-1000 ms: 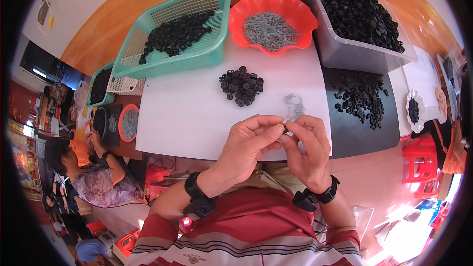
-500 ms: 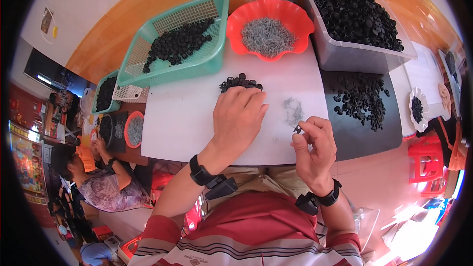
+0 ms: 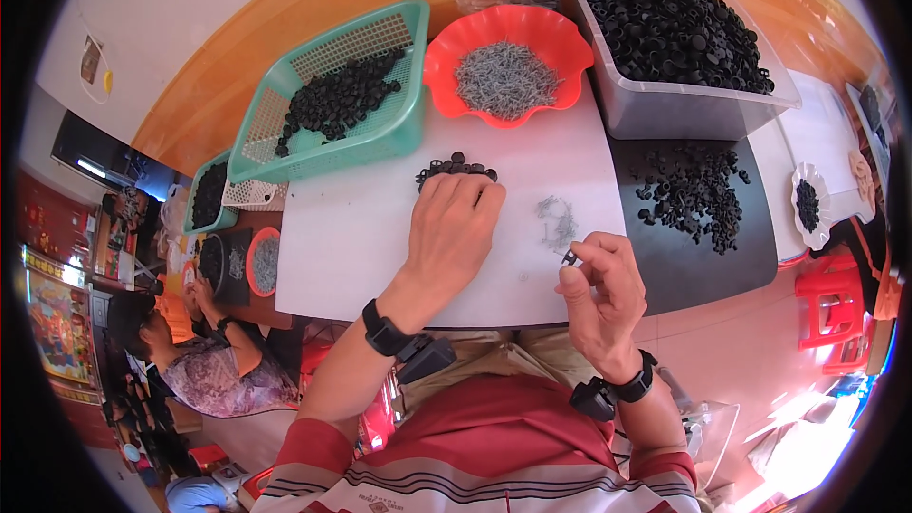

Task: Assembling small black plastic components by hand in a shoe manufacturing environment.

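Note:
My left hand (image 3: 453,228) reaches to a small heap of black plastic parts (image 3: 458,164) on the white work surface (image 3: 332,247). Its fingers are bent and close together; the tips and whatever they grip are hidden. Between thumb and forefinger, my right hand (image 3: 608,290) pinches a small black plastic clip (image 3: 569,257) near the front right of that surface. Just beyond the clip lies a loose scatter of thin grey metal pins (image 3: 558,221).
Behind stand a green basket (image 3: 328,160) of black parts, a red scalloped bowl (image 3: 437,76) of pins and a clear tub (image 3: 684,114) heaped with black parts. More parts (image 3: 693,195) lie on a dark board (image 3: 741,271). Another person (image 3: 223,370) works at the left.
My left hand has shifted slightly, its fingers still at the heap. The right hand still pinches the clip, now turned a little. The view has tilted slightly.

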Demonstrator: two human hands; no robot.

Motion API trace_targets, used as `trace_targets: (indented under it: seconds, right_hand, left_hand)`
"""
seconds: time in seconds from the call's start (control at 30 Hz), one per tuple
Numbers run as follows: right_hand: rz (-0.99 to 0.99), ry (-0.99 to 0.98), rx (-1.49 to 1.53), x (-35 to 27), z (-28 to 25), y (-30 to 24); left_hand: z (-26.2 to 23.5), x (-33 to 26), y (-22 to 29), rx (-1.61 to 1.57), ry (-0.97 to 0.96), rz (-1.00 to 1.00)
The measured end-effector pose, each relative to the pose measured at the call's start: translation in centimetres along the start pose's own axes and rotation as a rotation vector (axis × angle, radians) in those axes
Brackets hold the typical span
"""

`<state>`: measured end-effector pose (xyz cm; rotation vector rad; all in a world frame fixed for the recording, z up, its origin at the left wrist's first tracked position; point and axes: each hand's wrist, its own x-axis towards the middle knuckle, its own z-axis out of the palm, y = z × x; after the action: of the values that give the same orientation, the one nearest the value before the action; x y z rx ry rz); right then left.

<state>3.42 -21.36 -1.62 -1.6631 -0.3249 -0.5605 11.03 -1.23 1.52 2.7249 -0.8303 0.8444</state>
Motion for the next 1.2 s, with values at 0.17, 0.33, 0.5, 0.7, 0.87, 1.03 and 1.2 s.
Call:
trace_targets:
  seconds: [0.17,0.33,0.5,0.7,0.87,1.03,1.2]
  right_hand:
    - [0.014,0.012,0.025,-0.1,0.1,0.0]
    - [0.025,0.007,0.039,0.0,0.0,0.0]
    - [0.031,0.006,0.047,-0.1,0.5,-0.2]
    - [0.019,-0.036,0.044,-0.2,1.0,-0.5]
    - [0.007,-0.067,0.029,-0.2,1.4,-0.9]
    - [0.052,-0.088,0.082,-0.1,1.8,-1.5]
    - [0.035,-0.138,0.063,0.1,2.0,-1.7]
  left_hand:
    - [-2.7,-1.0,1.1,-0.213,0.057,-0.09]
    - [-3.8,-2.5,0.4,-0.612,0.045,-0.321]
    - [-3.7,-4.2,0.1,-1.034,0.027,-0.563]
    - [-3.9,-5.4,0.1,-1.287,0.025,-0.66]
    - [-4.2,-5.9,-0.2,-1.41,-0.013,-0.728]
    - [-4.0,-6.3,-0.3,-1.77,-0.004,-0.938]
    - [-3.4,-6.8,-0.1,-1.904,0.041,-0.932]
